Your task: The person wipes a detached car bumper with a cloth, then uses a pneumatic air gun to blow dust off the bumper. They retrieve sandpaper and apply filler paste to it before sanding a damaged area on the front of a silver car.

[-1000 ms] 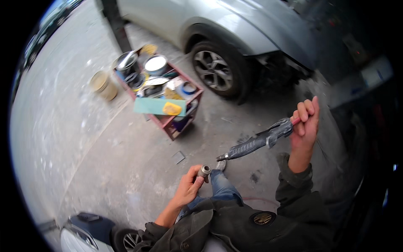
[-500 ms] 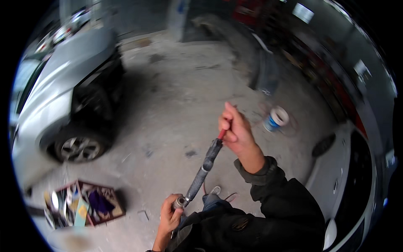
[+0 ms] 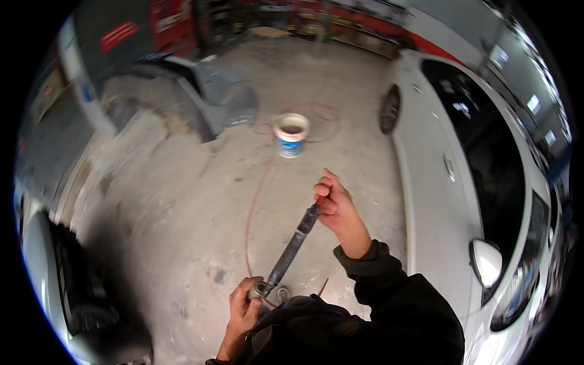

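Between my hands slants a long dark tubular tool (image 3: 289, 254). Its lower end has a round metal head (image 3: 258, 290), and a short red piece shows at its upper end. My left hand (image 3: 242, 307) is closed around the metal head, thumb in front. Higher and to the right, my right hand (image 3: 338, 210) has its fingers curled on the red end, with the index finger raised. What the tool is exactly, I cannot make out.
A white-and-blue bucket (image 3: 291, 145) stands ahead beside a looped red hose (image 3: 249, 225) on the concrete floor. A white car (image 3: 432, 188) fills the right, its mirror sticking out. Grey car body panels (image 3: 225, 91) lie ahead left. Part of another car (image 3: 45, 267) is at lower left.
My view has swung to the right: the bucket and white car now sit further left, and the tray of tools has left view. Both hands keep their grip on the tool.
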`<state>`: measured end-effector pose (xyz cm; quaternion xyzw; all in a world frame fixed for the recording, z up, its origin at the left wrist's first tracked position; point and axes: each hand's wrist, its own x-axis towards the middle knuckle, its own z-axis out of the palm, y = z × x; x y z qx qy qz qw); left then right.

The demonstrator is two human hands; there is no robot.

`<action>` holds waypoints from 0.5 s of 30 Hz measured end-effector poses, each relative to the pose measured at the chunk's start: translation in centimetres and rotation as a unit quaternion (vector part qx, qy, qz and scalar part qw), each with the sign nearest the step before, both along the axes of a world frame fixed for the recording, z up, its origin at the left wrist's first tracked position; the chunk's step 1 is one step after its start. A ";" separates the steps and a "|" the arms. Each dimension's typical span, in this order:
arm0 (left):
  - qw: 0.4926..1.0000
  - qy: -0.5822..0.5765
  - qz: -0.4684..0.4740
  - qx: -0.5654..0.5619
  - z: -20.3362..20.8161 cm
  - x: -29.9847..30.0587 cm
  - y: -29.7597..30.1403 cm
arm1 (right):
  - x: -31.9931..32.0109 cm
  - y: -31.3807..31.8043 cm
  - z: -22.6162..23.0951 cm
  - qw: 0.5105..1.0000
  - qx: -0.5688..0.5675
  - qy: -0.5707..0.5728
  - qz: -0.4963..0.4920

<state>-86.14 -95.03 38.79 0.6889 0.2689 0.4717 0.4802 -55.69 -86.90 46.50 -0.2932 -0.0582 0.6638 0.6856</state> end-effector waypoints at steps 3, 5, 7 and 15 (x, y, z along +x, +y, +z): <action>0.994 0.038 -0.085 -0.060 -0.7 4.3 3.3 | 6.5 -1.5 -2.9 0.996 0.012 0.037 -0.075; 0.989 0.033 -0.129 -0.061 -1.9 8.4 6.4 | 11.2 -2.4 -3.1 0.988 0.027 0.027 -0.148; 0.981 0.044 -0.188 -0.008 -1.1 12.9 9.9 | 15.3 -3.1 -2.9 0.974 0.052 -0.024 -0.218; 0.931 0.030 -0.360 -0.041 -0.6 28.5 24.2 | 26.9 1.3 -2.0 0.928 0.111 -0.037 -0.354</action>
